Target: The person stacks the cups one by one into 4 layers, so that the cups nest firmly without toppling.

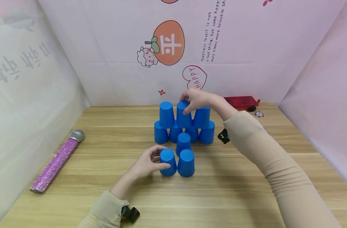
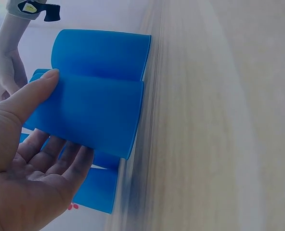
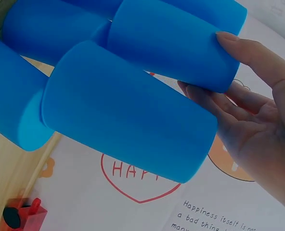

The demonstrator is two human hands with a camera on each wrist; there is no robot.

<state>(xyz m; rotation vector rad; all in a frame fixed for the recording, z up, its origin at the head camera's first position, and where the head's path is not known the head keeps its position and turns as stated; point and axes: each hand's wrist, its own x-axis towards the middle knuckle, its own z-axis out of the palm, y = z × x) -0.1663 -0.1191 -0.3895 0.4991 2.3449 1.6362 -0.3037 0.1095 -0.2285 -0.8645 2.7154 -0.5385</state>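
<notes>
Wooden surface (image 1: 233,196). Far: stack of upturned blue cups (image 1: 202,117), three over four. Near: three-cup cluster (image 1: 186,164). Right hand (image 1: 196,98): fingers and thumb pinch stack's middle upper cup (image 1: 184,120). Left hand (image 1: 147,162), nearer cluster: fingers and thumb curl around near-left cup (image 1: 167,160), long axis vertical, just right of palm.

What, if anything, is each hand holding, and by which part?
The left hand holds the front left cup by its sides; the right hand holds the upper row's middle cup by its sides, near its closed top.
</notes>
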